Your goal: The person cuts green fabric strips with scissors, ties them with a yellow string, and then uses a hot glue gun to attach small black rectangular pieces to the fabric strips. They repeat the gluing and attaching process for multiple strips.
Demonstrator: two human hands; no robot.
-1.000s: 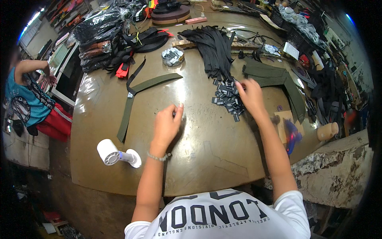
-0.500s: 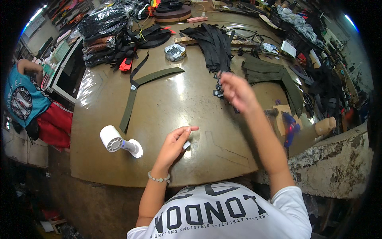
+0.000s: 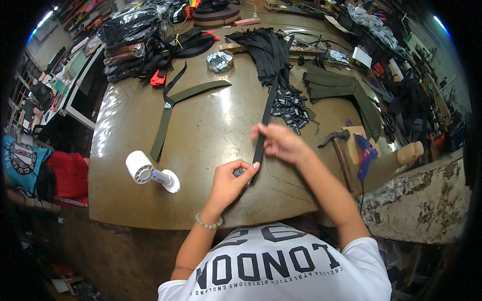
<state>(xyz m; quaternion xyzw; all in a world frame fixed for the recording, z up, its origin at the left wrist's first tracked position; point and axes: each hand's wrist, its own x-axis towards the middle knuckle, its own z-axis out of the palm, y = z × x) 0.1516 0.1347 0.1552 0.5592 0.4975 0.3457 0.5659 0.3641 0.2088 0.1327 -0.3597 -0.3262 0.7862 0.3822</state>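
A long black webbing strap (image 3: 268, 108) runs from the bundle of black straps (image 3: 258, 50) toward me. My left hand (image 3: 232, 183) pinches its near end between thumb and fingers. A small grey piece, its kind unclear, shows in the curl of that hand. Farther up the strap, my right hand (image 3: 282, 143) has its fingers closed across it, slightly blurred. Beside the strap, right of it, lies a heap of small black buckles (image 3: 292, 109). An olive-green strap piece with a black tail (image 3: 165, 123) rests on the table to the left.
A white handheld fan (image 3: 150, 170) stands at left. To the right are a hammer (image 3: 344, 155), a blue glue gun (image 3: 368, 160) and stacked olive straps (image 3: 331, 85). A round tub of small pieces (image 3: 219, 62) stands farther back. A person in red shorts (image 3: 68, 175) is at far left.
My right hand has come back toward me from the buckle heap, drawing a black strap out of the bundle. The strap's near end is now in my left hand. The person at left has shifted lower.
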